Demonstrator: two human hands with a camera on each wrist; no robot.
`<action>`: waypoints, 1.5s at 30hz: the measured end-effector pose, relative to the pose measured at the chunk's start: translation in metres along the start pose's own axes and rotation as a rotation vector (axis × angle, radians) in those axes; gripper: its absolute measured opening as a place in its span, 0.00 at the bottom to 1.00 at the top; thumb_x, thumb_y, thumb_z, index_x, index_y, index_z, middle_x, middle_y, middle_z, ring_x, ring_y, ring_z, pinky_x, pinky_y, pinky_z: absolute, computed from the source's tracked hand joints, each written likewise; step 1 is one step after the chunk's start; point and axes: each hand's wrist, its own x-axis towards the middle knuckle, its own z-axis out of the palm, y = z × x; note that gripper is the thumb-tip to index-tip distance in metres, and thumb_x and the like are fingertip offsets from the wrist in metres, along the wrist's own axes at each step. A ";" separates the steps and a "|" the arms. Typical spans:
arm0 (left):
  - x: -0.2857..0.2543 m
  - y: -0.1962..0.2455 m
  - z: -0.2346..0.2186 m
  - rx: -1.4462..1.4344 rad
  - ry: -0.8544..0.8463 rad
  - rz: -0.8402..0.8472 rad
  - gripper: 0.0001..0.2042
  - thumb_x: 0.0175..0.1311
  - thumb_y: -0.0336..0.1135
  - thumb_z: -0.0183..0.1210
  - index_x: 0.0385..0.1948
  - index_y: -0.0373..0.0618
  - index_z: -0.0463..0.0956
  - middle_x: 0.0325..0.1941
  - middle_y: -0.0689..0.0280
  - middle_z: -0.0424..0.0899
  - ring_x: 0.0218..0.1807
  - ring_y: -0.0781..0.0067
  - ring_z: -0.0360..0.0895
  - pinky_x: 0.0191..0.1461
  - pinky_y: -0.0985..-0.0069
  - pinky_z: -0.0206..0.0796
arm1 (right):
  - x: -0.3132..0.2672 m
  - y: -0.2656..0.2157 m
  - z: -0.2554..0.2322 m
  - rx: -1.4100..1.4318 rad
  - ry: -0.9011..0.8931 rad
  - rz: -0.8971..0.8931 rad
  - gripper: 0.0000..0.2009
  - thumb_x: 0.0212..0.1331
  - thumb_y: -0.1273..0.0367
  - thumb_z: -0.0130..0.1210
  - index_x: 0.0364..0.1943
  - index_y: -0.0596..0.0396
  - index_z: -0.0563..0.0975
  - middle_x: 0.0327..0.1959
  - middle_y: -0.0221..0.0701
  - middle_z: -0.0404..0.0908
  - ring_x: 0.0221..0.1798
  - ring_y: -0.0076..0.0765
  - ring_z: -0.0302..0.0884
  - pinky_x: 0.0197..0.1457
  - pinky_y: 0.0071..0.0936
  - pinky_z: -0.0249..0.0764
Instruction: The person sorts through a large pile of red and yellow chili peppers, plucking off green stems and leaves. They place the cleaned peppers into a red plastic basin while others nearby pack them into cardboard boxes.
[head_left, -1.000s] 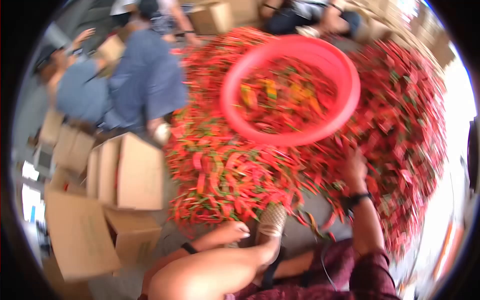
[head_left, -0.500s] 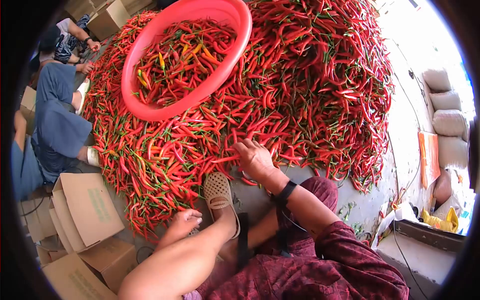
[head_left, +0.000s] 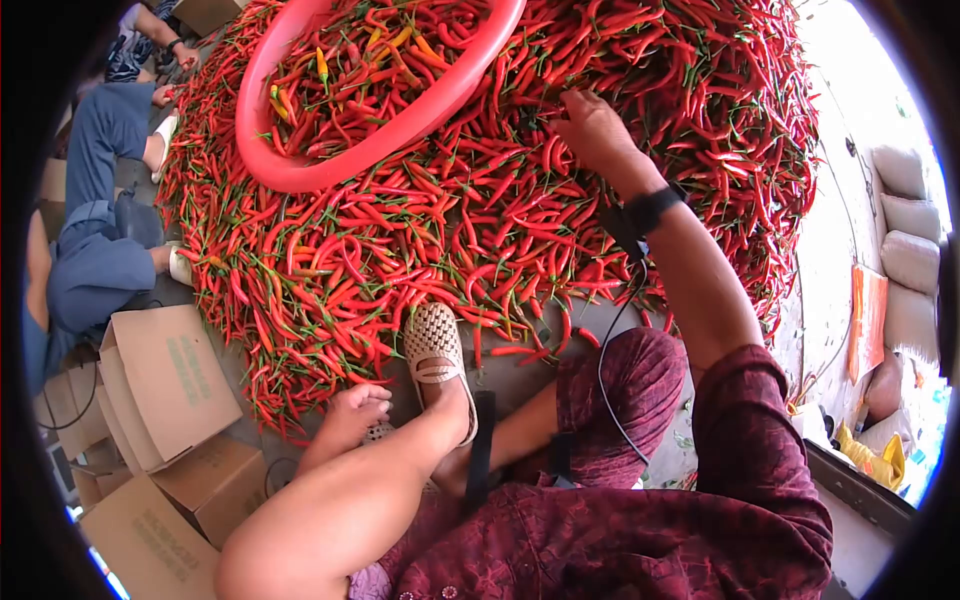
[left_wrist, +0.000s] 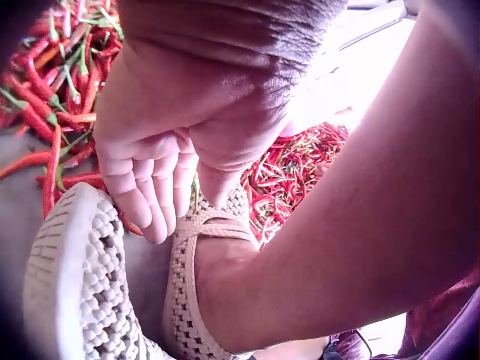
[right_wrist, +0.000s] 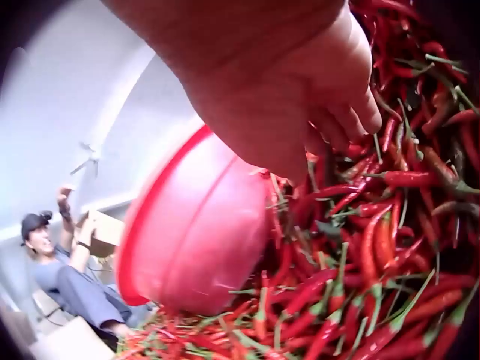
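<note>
A big heap of red chili peppers with green stems covers the floor before me. My right hand reaches to the heap, right of the pink basin. In the right wrist view its fingers point down at the chili peppers, loosely bent, with no pepper visibly gripped. The basin holds more chilies, several of them yellowish. My left hand hangs by the woven shoe, near the heap's front edge. The left wrist view shows its fingers relaxed and holding nothing.
Cardboard boxes stand at the left. Beyond them people sit beside the heap, one in blue trousers. Filled sacks line the right side. A thin cable runs from my right wrist over my knee.
My right hand has moved from the heap's front edge, where it held a chili pepper, farther up to the heap beside the basin. The left hand stays by the shoe.
</note>
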 end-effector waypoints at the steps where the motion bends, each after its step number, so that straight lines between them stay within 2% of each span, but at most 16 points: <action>1: 0.000 0.000 0.000 -0.018 0.000 -0.006 0.13 0.58 0.29 0.58 0.44 0.35 0.74 0.35 0.64 0.81 0.35 0.77 0.78 0.41 0.78 0.72 | 0.001 0.000 0.008 -0.091 -0.073 0.022 0.18 0.50 0.63 0.57 0.42 0.58 0.71 0.43 0.43 0.74 0.49 0.50 0.73 0.48 0.44 0.71; 4: 0.000 0.001 0.002 -0.034 0.015 0.016 0.13 0.59 0.28 0.57 0.44 0.35 0.74 0.37 0.63 0.80 0.36 0.76 0.78 0.42 0.77 0.72 | -0.024 -0.007 0.037 -0.181 0.179 -0.061 0.22 0.49 0.61 0.59 0.45 0.56 0.68 0.48 0.42 0.70 0.50 0.50 0.72 0.49 0.44 0.71; 7: 0.000 -0.002 0.000 -0.040 0.014 0.006 0.12 0.59 0.27 0.56 0.44 0.35 0.74 0.38 0.63 0.80 0.37 0.76 0.78 0.43 0.77 0.72 | -0.047 -0.025 0.024 -0.153 -0.101 0.145 0.30 0.47 0.61 0.61 0.54 0.55 0.64 0.54 0.41 0.67 0.54 0.52 0.70 0.55 0.43 0.68; 9: -0.003 0.000 -0.001 -0.048 0.019 -0.040 0.12 0.60 0.28 0.56 0.44 0.36 0.74 0.38 0.62 0.81 0.37 0.76 0.78 0.41 0.77 0.71 | -0.046 -0.022 0.012 -0.147 -0.204 0.177 0.36 0.43 0.57 0.65 0.58 0.50 0.62 0.53 0.42 0.67 0.52 0.52 0.71 0.52 0.45 0.71; 15: -0.006 0.016 0.000 0.052 0.053 -0.124 0.11 0.60 0.29 0.55 0.44 0.38 0.74 0.35 0.65 0.82 0.33 0.78 0.78 0.37 0.78 0.69 | -0.037 -0.025 0.034 -0.129 0.005 0.279 0.47 0.34 0.50 0.68 0.61 0.51 0.58 0.52 0.50 0.65 0.42 0.56 0.74 0.32 0.41 0.79; 16: -0.002 0.010 0.002 -0.007 0.045 -0.081 0.12 0.59 0.30 0.56 0.44 0.38 0.74 0.33 0.66 0.82 0.32 0.79 0.78 0.35 0.79 0.69 | -0.051 -0.038 0.040 -0.285 0.027 0.235 0.47 0.35 0.51 0.68 0.62 0.52 0.57 0.55 0.49 0.64 0.41 0.54 0.75 0.31 0.38 0.79; 18: -0.002 0.016 0.008 0.012 0.032 -0.100 0.12 0.59 0.30 0.57 0.45 0.38 0.74 0.32 0.66 0.82 0.31 0.79 0.77 0.34 0.80 0.69 | -0.081 -0.055 0.046 -0.175 -0.151 0.263 0.47 0.35 0.51 0.67 0.62 0.51 0.57 0.56 0.47 0.63 0.47 0.53 0.73 0.39 0.40 0.79; 20: -0.001 0.010 0.011 -0.020 -0.004 -0.104 0.13 0.59 0.30 0.57 0.45 0.38 0.74 0.31 0.66 0.82 0.30 0.80 0.77 0.31 0.80 0.69 | -0.099 -0.082 0.025 -0.015 -0.368 0.388 0.41 0.38 0.60 0.68 0.60 0.47 0.58 0.51 0.43 0.66 0.51 0.56 0.71 0.44 0.43 0.77; 26: 0.001 0.007 0.007 0.096 -0.084 -0.063 0.13 0.59 0.31 0.58 0.45 0.38 0.74 0.32 0.63 0.82 0.30 0.79 0.77 0.31 0.79 0.70 | -0.126 -0.094 0.021 0.191 -0.463 0.423 0.35 0.38 0.62 0.68 0.55 0.48 0.64 0.51 0.41 0.66 0.55 0.59 0.65 0.51 0.48 0.73; 29: -0.003 0.020 0.012 0.011 -0.034 -0.096 0.13 0.60 0.30 0.57 0.45 0.37 0.74 0.33 0.63 0.81 0.31 0.79 0.77 0.33 0.79 0.70 | -0.128 -0.105 0.032 0.183 -0.362 0.520 0.32 0.39 0.62 0.67 0.52 0.49 0.66 0.52 0.42 0.66 0.55 0.59 0.65 0.51 0.47 0.73; 31: -0.001 0.011 0.016 -0.027 -0.066 -0.057 0.12 0.61 0.29 0.57 0.45 0.36 0.73 0.34 0.64 0.81 0.32 0.80 0.76 0.36 0.79 0.70 | -0.129 -0.125 0.050 0.285 -0.285 0.536 0.26 0.39 0.68 0.63 0.47 0.52 0.68 0.51 0.43 0.67 0.53 0.61 0.65 0.50 0.47 0.73; 36: 0.002 0.008 0.025 -0.017 -0.136 0.012 0.11 0.61 0.29 0.57 0.44 0.35 0.73 0.35 0.66 0.80 0.33 0.82 0.75 0.40 0.81 0.69 | -0.132 -0.171 0.035 0.494 -0.260 0.309 0.23 0.39 0.73 0.59 0.45 0.56 0.69 0.48 0.46 0.68 0.50 0.59 0.68 0.48 0.44 0.73; 39: 0.000 0.006 0.027 -0.018 -0.127 0.026 0.11 0.60 0.28 0.57 0.43 0.35 0.73 0.35 0.66 0.80 0.34 0.82 0.75 0.40 0.81 0.69 | -0.135 -0.176 0.013 0.803 -0.164 0.120 0.24 0.41 0.75 0.58 0.48 0.56 0.70 0.45 0.47 0.69 0.48 0.55 0.71 0.49 0.43 0.73; 40: 0.001 0.006 0.027 -0.026 -0.121 0.026 0.11 0.60 0.28 0.57 0.43 0.35 0.73 0.34 0.66 0.80 0.35 0.82 0.75 0.41 0.80 0.69 | -0.136 -0.179 -0.003 0.881 -0.241 0.100 0.27 0.43 0.74 0.60 0.53 0.54 0.69 0.48 0.47 0.71 0.47 0.52 0.73 0.49 0.41 0.73; 43: 0.006 0.001 0.023 -0.066 -0.112 -0.012 0.12 0.59 0.28 0.58 0.43 0.34 0.73 0.35 0.65 0.80 0.37 0.81 0.75 0.42 0.80 0.69 | -0.145 -0.168 -0.034 0.882 -0.157 0.097 0.26 0.42 0.72 0.62 0.51 0.57 0.71 0.50 0.50 0.71 0.51 0.56 0.71 0.53 0.41 0.70; 45: 0.005 0.004 0.027 -0.045 -0.112 0.017 0.12 0.59 0.28 0.58 0.43 0.34 0.73 0.35 0.64 0.80 0.37 0.80 0.76 0.42 0.80 0.69 | -0.149 -0.126 -0.031 0.755 -0.027 0.196 0.18 0.45 0.69 0.63 0.43 0.57 0.76 0.37 0.44 0.79 0.41 0.52 0.78 0.46 0.37 0.74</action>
